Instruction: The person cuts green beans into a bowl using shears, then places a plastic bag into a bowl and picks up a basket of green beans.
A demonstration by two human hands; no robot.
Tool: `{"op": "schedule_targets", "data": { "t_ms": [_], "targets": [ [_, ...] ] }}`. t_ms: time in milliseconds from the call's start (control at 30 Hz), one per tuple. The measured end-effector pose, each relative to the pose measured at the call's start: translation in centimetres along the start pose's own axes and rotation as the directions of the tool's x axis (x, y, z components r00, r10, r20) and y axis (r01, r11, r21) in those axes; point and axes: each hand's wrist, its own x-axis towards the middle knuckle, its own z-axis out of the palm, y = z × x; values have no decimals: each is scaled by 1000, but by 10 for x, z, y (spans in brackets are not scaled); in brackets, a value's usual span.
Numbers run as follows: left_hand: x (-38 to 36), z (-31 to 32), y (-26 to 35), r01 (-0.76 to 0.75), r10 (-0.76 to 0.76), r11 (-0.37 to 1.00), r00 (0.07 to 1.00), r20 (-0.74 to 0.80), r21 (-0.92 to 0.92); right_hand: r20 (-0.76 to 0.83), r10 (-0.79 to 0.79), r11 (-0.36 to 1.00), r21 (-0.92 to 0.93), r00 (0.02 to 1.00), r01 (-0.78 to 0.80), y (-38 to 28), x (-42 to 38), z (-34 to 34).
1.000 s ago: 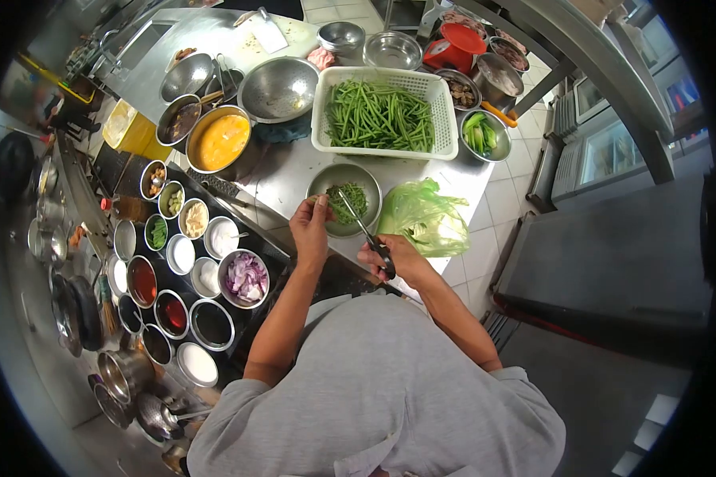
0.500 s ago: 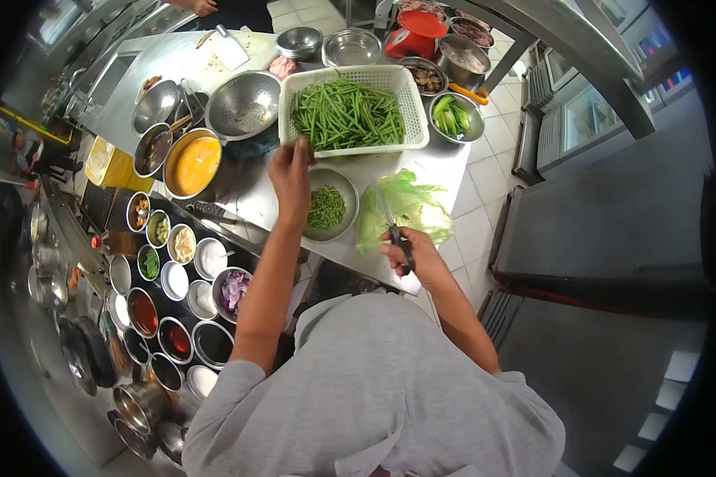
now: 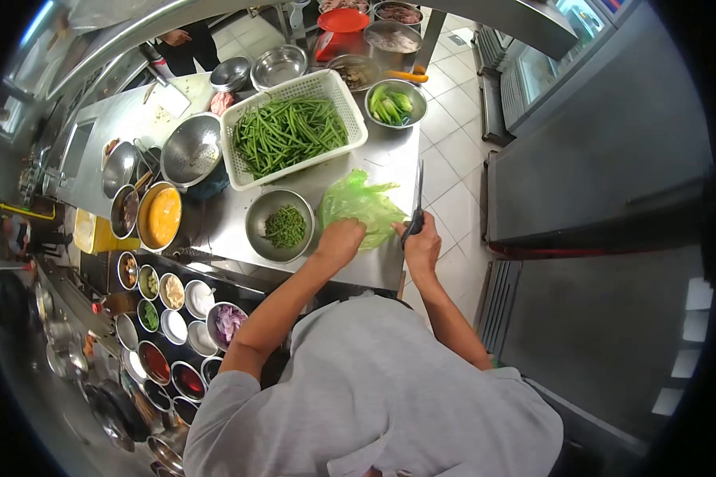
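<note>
My left hand (image 3: 344,241) is closed at the near left edge of a thin green plastic bag (image 3: 356,199), its fingertips partly hidden. My right hand (image 3: 423,245) grips black-handled scissors (image 3: 413,224) at the bag's right side, the blades pointing up and away. To the left of the bag, a metal bowl (image 3: 254,232) contains short cut green pieces (image 3: 285,227). Beyond both hands, a white perforated basket (image 3: 356,119) is heaped with long green beans (image 3: 286,135).
A bowl of leafy greens (image 3: 391,106) stands at the table's right edge. A metal colander (image 3: 191,151) and a pot of orange liquid (image 3: 163,216) sit left. Seasoning containers (image 3: 171,290) line the lower left. Another person (image 3: 187,49) stands across the table.
My left hand has come from the basket's near edge down to the plastic bag. My right hand has tilted the scissors more upright beside the bag. The view has shifted right.
</note>
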Motion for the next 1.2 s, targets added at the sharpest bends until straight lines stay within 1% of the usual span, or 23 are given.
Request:
{"op": "schedule_targets", "data": {
  "t_ms": [33, 100, 133, 200, 233, 333, 400, 433, 500, 533, 600, 633, 700, 733, 767, 800, 833, 867, 933, 967, 1000, 1067, 1200],
  "targets": [
    [2, 4, -2, -3, 3, 1000, 1000, 5, 3, -2, 5, 1000, 4, 1000, -5, 3, 1, 5],
    [7, 5, -9, 47, -58, 996, 989, 136, 81, 15, 28, 998, -54, 999, -27, 1, 5, 12],
    [8, 5, -10, 50, -61, 995, 989, 138, 86, 18, 29, 998, -49, 999, -28, -2, 5, 12],
    [10, 6, -8, 33, -75, 986, 964, 255, 165, 24, 11, 999, -44, 1000, -10, -7, 7, 6],
    [12, 6, -7, 30, -72, 986, 964, 256, 163, 21, 13, 999, -45, 1000, -12, -7, 7, 3],
    [8, 5, -7, 19, -44, 992, 978, 205, 122, 28, 3, 1000, -5, 1000, -3, -6, 6, -5],
    [5, 0, -6, 93, -87, 995, 984, 155, -34, 83, 27, 999, 41, 996, -30, -8, 7, -14],
    [3, -9, -3, 95, -89, 995, 984, 155, -33, 85, 26, 999, 41, 996, -29, -8, 7, -16],
    [-7, -30, 2, 71, -82, 970, 996, -41, -232, 76, -36, 997, 74, 996, 31, -9, 6, -20],
    [-12, -36, 3, 76, -88, 970, 995, -41, -230, 82, -38, 997, 76, 996, 32, -9, 4, -20],
    [-19, -47, 3, 163, -221, 927, 965, -140, -339, 62, -58, 997, 59, 996, 54, -13, 3, -22],
    [-24, -54, 3, 168, -227, 925, 963, -144, -341, 68, -63, 997, 58, 996, 59, -17, 1, -24],
    [-36, -73, 3, 297, -426, 825, 886, -184, -480, 54, -120, 983, 145, 991, 111, -30, -7, -29],
    [-42, -80, 4, 307, -439, 822, 878, -190, -480, 66, -128, 982, 146, 990, 118, -30, -9, -31],
    [-49, -87, 5, 338, -551, 700, 816, -174, -629, 215, -290, 946, 215, 933, 244, -29, -10, -34],
    [-57, -95, 6, 345, -653, 554, 744, -140, -757, 345, -444, 886, 303, 827, 350, -28, -11, -35],
    [-63, -103, 8, 331, -691, 489, 711, -127, -807, 465, -478, 867, 385, 745, 316, -26, -13, -31],
    [-71, -103, 5, 335, -702, 487, 700, -133, -807, 475, -486, 863, 392, 734, 318, -28, -18, -26],
    [-84, -98, -3, 269, -787, 281, 614, -61, -921, 743, -253, 948, 319, 619, 3, -49, -25, -23],
    [-89, -95, -7, 240, -804, 220, 593, -37, -945, 806, -173, 956, 277, 566, -101, -67, -27, -25],
    [-94, -95, -7, 235, -814, 216, 579, -42, -948, 814, -178, 958, 272, 553, -93, -74, -27, -22],
    [-103, -97, -9, 241, -833, 211, 552, -45, -947, 913, 10, 954, 113, 407, -278, -86, -29, -14],
    [-115, -96, -11, 292, -878, 240, 473, -78, -926, 930, 14, 976, 67, 367, -207, -103, -35, -1]
  ]
}}
